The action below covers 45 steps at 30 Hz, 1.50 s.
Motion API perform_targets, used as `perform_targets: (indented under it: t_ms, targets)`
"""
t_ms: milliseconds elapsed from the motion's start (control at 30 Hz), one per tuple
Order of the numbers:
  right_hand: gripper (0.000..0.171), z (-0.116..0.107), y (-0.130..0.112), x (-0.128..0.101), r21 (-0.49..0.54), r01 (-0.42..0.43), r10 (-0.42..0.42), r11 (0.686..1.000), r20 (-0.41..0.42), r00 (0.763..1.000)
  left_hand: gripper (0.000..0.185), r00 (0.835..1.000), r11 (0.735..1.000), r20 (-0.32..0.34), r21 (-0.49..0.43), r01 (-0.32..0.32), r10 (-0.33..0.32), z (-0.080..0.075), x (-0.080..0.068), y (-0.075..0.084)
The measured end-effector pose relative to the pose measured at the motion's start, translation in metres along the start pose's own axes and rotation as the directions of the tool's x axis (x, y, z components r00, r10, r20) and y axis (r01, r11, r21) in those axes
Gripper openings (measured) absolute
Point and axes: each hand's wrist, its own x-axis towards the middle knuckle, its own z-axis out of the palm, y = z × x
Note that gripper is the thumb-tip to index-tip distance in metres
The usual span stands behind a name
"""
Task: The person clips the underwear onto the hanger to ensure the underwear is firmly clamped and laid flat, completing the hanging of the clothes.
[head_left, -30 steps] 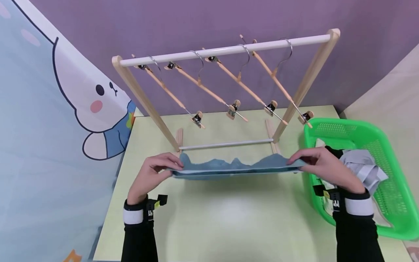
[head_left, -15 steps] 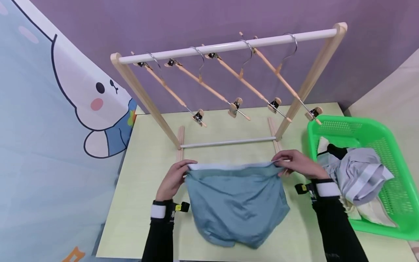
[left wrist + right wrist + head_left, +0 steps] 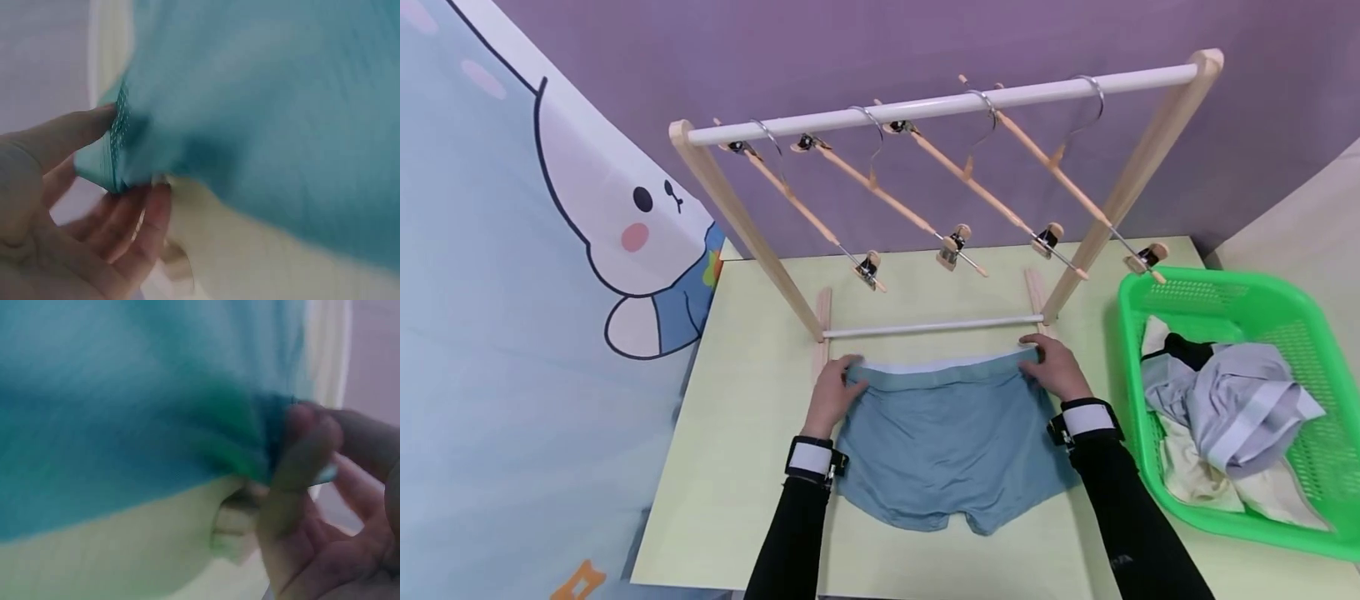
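Green basket [image 3: 1240, 292] stood at right table edge, holding heap of grey, white and cream garments [image 3: 1228, 408]. Blue-green shorts [image 3: 947, 442] lay flat on pale table [image 3: 737, 433], waistband toward rack. Left hand [image 3: 835, 392] pinched left waistband corner between thumb and fingers [image 3: 134, 219]; right hand [image 3: 1054, 367] pinched right corner likewise, fingers [image 3: 300, 462] curled on fabric. Wooden rack [image 3: 730, 208] stood just behind shorts, lower rail [image 3: 932, 327] near both hands. Four clip hangers [image 3: 925, 225] hung bare on top rail. Cartoon-print curtain [image 3: 512, 292] hung at left.
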Motion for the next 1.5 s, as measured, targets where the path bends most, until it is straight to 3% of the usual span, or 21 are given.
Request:
perform_targets:
  t_ms: [67,133,267,367,500,600,700,867,967,1067,1133,1200,1300,1433,1500]
  targets:
    - [0.03,0.0,0.002,0.001,-0.02,0.004,-0.005,1.0,-0.053,0.999,0.025,0.999,0.994,-0.045,0.106,-0.007,0.012,0.001,0.004,0.001]
    - [0.022,0.001,0.005,0.002,-0.025,-0.013,0.01,1.0,-0.104,0.995,0.015,0.995,0.988,-0.101,0.15,0.024,-0.009,0.002,0.007,0.001]
    - [0.021,0.006,0.009,0.004,-0.082,-0.026,0.013,0.996,-0.163,0.986,0.024,0.986,0.995,-0.144,0.045,0.087,-0.08,0.008,0.01,-0.002]
    - [0.026,0.008,0.008,0.004,-0.134,-0.004,-0.016,0.991,-0.15,0.989,0.032,0.982,0.992,-0.14,-0.027,0.121,-0.123,0.013,0.009,-0.004]
    - [0.036,0.004,0.006,0.001,-0.111,0.029,-0.041,0.993,-0.102,0.994,0.037,0.972,0.991,-0.192,-0.009,0.133,-0.133,0.01,0.005,0.0]
    - [0.044,-0.007,0.003,-0.004,-0.053,0.061,-0.064,0.997,-0.065,0.996,0.038,0.956,0.993,-0.27,-0.002,0.121,-0.117,-0.003,0.006,0.003]
    - [0.048,-0.025,-0.004,-0.011,0.01,0.092,-0.091,0.996,-0.059,0.994,0.043,0.922,0.994,-0.371,-0.04,0.103,-0.111,-0.024,0.013,0.009]
    - [0.051,-0.053,-0.029,-0.022,0.07,0.162,-0.148,0.984,-0.171,0.974,0.062,0.871,0.998,-0.489,0.007,0.061,-0.05,-0.064,0.032,0.025]
    - [0.055,-0.064,-0.05,-0.029,0.134,0.235,-0.197,0.963,-0.247,0.949,0.068,0.867,0.998,-0.499,0.038,0.046,-0.021,-0.082,0.041,0.031]
    - [0.057,-0.076,-0.072,-0.038,0.235,0.313,-0.239,0.92,-0.295,0.925,0.065,0.879,1.0,-0.476,0.022,0.021,-0.008,-0.094,0.048,0.036]
    - [0.056,-0.084,-0.087,-0.045,0.363,0.37,-0.267,0.855,-0.303,0.915,0.06,0.897,1.0,-0.442,0.003,-0.008,0.008,-0.098,0.05,0.037]
    - [0.053,-0.091,-0.099,-0.052,0.511,0.43,-0.307,0.744,-0.31,0.9,0.052,0.914,1.0,-0.406,-0.003,-0.026,0.023,-0.1,0.053,0.038]
    - [0.05,-0.101,-0.113,-0.06,0.699,0.505,-0.39,0.506,-0.337,0.857,0.045,0.933,0.999,-0.359,0.015,-0.037,0.04,-0.1,0.054,0.04]
    - [0.049,-0.109,-0.123,-0.065,0.8,0.559,-0.491,0.218,-0.405,0.771,0.042,0.941,0.998,-0.335,0.06,-0.026,0.045,-0.098,0.057,0.043]
    - [0.052,-0.111,-0.125,-0.066,0.828,0.553,-0.525,0.09,-0.433,0.733,0.042,0.944,0.997,-0.327,0.068,-0.024,0.045,-0.096,0.059,0.043]
